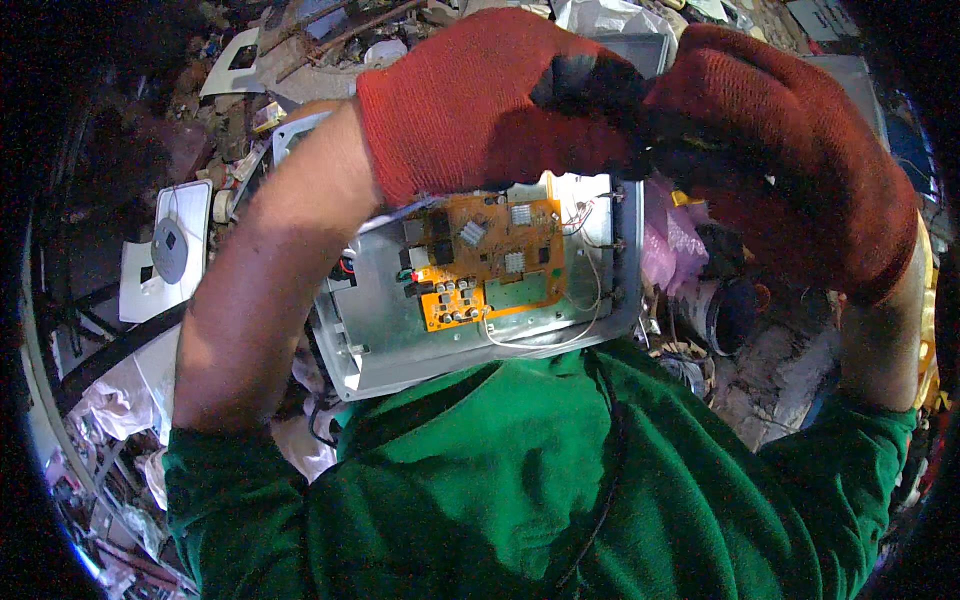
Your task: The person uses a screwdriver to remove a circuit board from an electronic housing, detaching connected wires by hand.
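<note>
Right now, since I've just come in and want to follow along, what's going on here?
A person in a green shirt is working at an open grey metal case with an orange circuit board inside. Their red-gloved left hand and right hand are close together over the case's far side; anything held there is hidden. A white wire loops beside the board.

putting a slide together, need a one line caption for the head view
Left hand and right hand, both red-gloved, close together over an open grey casing with an orange circuit board inside.
</note>
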Motion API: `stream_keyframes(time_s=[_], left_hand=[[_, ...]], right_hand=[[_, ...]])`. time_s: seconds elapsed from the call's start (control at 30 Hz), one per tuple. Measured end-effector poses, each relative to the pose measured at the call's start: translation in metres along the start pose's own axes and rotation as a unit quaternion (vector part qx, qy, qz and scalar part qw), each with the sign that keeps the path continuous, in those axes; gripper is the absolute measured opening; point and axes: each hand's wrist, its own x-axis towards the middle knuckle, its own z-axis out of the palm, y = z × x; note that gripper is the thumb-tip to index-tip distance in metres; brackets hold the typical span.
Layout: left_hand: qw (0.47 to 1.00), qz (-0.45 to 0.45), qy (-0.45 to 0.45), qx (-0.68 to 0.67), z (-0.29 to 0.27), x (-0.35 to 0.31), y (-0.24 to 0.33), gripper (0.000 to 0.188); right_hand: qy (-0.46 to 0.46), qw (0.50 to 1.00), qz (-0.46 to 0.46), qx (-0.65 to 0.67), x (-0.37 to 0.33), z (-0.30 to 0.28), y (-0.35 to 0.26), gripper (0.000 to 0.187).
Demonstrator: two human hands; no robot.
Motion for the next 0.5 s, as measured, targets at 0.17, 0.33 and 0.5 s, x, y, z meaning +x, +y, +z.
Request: stream_keyframes(time_s=[0.17, 0.33, 0.5], left_hand=[[0.994, -0.106, -0.017, -0.023, 0.004, 0.004, 0.010, 0.036], [0.996, 0.007, 0.039, -0.085, 0.020, 0.010, 0.000, 0.036], [0.989, -0.106, -0.049, -0.089, 0.000, 0.007, -0.004, 0.040]], right_hand=[[0.030, 0.998, -0.058, 0.023, 0.001, -0.001, 0.002, 0.035], [0.022, 1.000, 0.012, -0.020, -0.001, 0.001, -0.011, 0.036], [-0.018, 0.994, 0.094, -0.054, 0.010, -0.013, -0.033, 0.037]])
